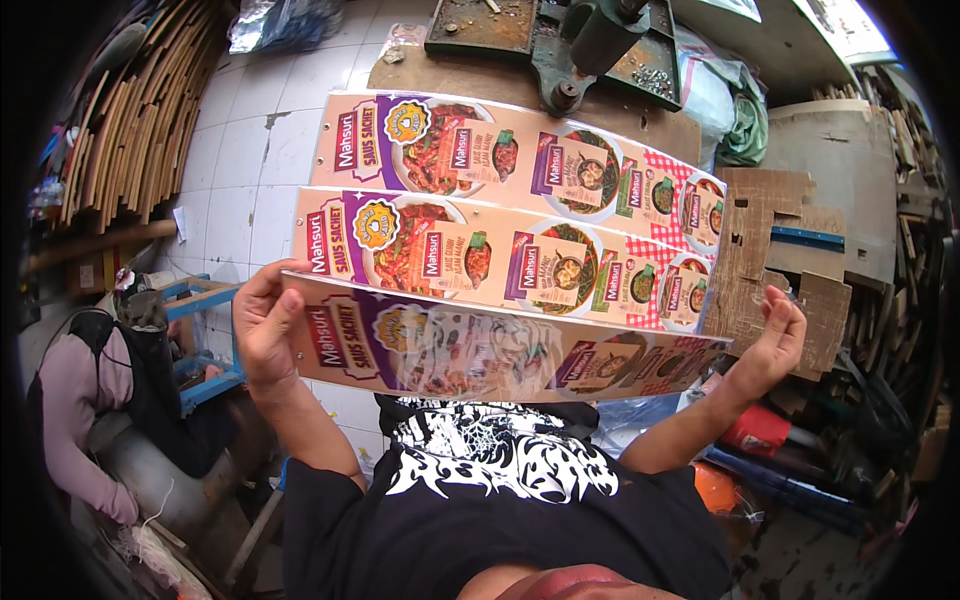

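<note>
My left hand (265,325) grips the left end of a long printed panel (345,345), thumb on its face and fingers behind. This panel is glossy and tilted, its face catching reflections in the middle. My right hand (768,342) is raised by the panel's right end, fingers curled together; whether anything is between them does not show. Just beyond lie two more printed panels, a nearer one (490,215) and a farther one (515,125), overlapping. All bear pictures of food dishes and sachets on peach, purple and red-check backgrounds.
Worn brown cardboard (745,225) lies under the panels' right ends. At the far side stands a dark metal hand press (600,45) with trays (480,25) of small metal bits. Stacked wooden strips (140,110) lean at the left, above a blue frame (205,380).
</note>
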### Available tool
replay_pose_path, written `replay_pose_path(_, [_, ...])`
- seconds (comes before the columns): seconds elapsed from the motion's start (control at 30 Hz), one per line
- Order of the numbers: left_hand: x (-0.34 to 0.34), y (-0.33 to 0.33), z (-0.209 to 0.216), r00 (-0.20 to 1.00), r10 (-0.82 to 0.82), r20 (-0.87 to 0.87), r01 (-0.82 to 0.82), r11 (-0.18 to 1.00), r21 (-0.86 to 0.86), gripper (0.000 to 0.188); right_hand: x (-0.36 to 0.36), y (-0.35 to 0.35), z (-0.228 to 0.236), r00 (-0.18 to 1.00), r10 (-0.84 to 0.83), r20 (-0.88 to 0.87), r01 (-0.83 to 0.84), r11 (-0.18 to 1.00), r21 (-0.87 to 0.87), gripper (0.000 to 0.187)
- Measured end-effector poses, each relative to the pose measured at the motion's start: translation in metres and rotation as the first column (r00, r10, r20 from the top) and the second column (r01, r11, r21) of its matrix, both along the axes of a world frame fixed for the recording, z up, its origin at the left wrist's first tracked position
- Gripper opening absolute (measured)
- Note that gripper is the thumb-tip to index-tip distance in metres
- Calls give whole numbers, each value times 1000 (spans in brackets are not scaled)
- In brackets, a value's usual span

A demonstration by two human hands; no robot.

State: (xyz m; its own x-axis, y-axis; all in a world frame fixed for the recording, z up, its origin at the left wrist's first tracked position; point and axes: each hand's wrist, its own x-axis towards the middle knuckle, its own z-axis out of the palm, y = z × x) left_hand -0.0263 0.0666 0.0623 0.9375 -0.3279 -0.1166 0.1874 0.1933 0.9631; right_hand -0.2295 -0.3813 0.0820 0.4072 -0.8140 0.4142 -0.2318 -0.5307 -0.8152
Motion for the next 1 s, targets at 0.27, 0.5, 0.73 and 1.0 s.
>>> replay_pose_path(0.27, [28, 22, -23, 989, 141, -31, -144, 984, -108, 34, -63, -60, -58, 963, 33, 266, -178, 820, 544, 19])
replay_pose_path(0.5, [36, 7, -21, 994, 110, -3, -109, 988, 108, 31, -79, -69, -68, 916, 58, 397, -342, 629, 698, 14])
replay_pose_path(0.73, [33, 6, -26, 998, 59, -16, -53, 966, 254, 26, -83, -69, -80, 915, 144, 377, -373, 660, 653, 11])
replay_pose_path(1.0, [40, -55, -4, 893, -21, 449, -278, 759, 589, 19, -131, -104, -107, 840, 71, 538, -431, 689, 582, 11])
